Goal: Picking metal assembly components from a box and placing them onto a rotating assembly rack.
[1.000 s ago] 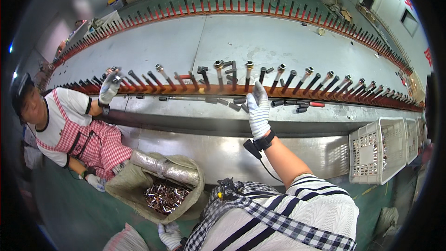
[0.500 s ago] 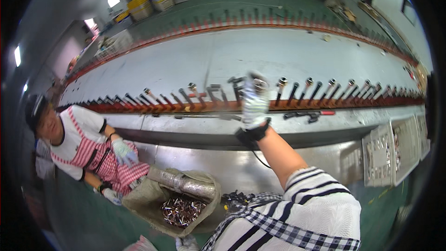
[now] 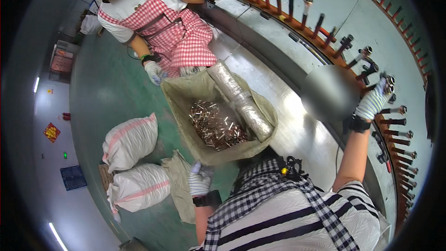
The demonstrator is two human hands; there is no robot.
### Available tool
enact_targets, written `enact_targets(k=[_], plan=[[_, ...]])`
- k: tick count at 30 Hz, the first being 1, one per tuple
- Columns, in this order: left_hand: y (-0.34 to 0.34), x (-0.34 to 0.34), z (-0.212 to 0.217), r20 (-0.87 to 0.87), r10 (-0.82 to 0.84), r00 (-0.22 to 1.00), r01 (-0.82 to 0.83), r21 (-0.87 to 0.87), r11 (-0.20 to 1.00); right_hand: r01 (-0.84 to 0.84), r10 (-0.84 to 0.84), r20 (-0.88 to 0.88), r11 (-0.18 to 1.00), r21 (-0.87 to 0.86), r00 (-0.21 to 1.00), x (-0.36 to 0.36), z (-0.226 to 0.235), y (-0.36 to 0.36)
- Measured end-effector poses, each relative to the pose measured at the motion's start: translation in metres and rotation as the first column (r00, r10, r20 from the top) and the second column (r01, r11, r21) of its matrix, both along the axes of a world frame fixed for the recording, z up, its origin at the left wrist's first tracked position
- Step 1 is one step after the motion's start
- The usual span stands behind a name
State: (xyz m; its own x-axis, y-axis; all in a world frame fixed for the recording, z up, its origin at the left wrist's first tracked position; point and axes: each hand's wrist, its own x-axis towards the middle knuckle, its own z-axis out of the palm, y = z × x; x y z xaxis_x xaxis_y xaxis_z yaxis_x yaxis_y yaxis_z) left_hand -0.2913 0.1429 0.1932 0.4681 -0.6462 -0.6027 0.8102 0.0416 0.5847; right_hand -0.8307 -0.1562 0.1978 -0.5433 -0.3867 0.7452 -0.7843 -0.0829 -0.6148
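Silver fitting (image 3: 390, 82): shiny, ring-ended, at the row of dark pegs (image 3: 395, 122)
Right hand (image 3: 371, 104): fingers curled around the fitting
Left hand (image 3: 200, 181): half curled beside the cloth-lined bin (image 3: 180, 88); whether it grips anything, cannot tell

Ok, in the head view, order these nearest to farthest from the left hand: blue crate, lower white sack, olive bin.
From the left hand:
1. Olive bin: right beside it, above.
2. Lower white sack: to its left.
3. Blue crate: far left.
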Motion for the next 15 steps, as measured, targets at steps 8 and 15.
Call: enact_targets(k=[8, 15], plan=[[0.032, 0.016, -0.035, 0.034, -0.078, 0.996, 0.075, 0.074, 0.994, -0.296, 0.532, 0.552, 0.836, -0.463, 0.642, 0.081, 0.008, -0.048], [0.041, 0.011, -0.048, -0.062, -0.016, 0.998, 0.011, -0.081, 0.997, -0.373, 0.943, 0.293, 0.333, -0.866, 0.161, 0.138, 0.119, -0.015]])
